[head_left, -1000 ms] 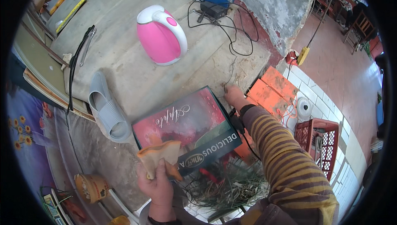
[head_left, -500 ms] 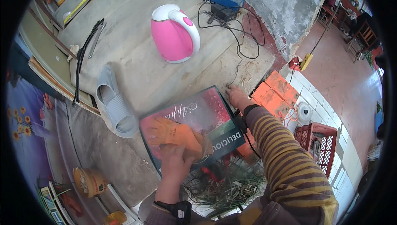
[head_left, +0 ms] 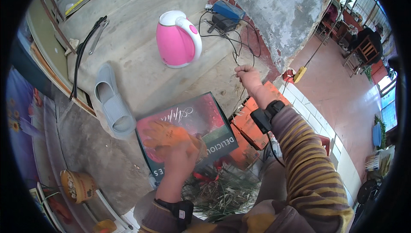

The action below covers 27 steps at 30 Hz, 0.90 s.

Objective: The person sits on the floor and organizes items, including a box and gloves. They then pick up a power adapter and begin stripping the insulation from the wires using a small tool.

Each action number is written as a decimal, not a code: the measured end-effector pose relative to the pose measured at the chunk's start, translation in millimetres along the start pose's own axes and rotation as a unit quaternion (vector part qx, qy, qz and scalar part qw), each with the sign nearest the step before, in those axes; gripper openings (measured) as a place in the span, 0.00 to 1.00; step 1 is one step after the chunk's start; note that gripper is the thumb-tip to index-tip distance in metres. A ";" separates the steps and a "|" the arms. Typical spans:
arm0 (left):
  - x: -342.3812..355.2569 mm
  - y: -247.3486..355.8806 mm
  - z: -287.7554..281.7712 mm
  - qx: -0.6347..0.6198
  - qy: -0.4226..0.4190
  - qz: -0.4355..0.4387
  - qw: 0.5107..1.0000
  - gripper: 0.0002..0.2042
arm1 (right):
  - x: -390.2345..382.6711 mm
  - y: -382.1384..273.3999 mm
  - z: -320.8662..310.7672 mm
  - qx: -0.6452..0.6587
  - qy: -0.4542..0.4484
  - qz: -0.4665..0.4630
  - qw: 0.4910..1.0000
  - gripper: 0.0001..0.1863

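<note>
My left hand (head_left: 182, 158) grips a crumpled orange glove (head_left: 165, 135) over a flat dark cardboard box (head_left: 209, 119) with a red fruit print. The box lies on a concrete ledge. My right hand (head_left: 247, 77) is raised beyond the box's far right corner, closed in a fist on a few thin pale strands (head_left: 240, 97) that hang down from it. On that wrist is a black strap with a small device (head_left: 265, 117). Below the box, a heap of green and dry grass stems (head_left: 222, 190) lies near my lap.
A pink electric kettle (head_left: 177, 40) stands on the ledge, with black cables and a blue adapter (head_left: 227, 10) behind it. A grey slipper (head_left: 113, 109) lies left of the box and orange bricks (head_left: 252, 128) lie right of it. A small basket (head_left: 77, 185) sits at lower left. A person sits far right (head_left: 368, 40).
My right hand left the box's right edge and rose into a fist with strands. My left hand carried the orange glove up from the near edge over the box.
</note>
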<state>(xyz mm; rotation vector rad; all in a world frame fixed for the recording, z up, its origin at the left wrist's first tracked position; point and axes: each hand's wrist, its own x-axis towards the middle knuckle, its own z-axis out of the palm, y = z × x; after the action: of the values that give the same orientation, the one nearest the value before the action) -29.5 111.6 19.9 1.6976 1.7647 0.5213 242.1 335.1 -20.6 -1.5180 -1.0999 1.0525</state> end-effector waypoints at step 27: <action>-11.9 3.3 -5.5 0.080 -0.066 0.031 0.994 0.17 | -28.7 -242.9 -125.6 -0.578 0.095 -0.363 0.725 0.12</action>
<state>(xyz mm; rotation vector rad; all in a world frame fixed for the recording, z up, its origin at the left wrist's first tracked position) -31.0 101.0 28.1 1.8575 1.7006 0.2934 320.4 316.3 242.3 -1.6992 -2.1279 -0.5072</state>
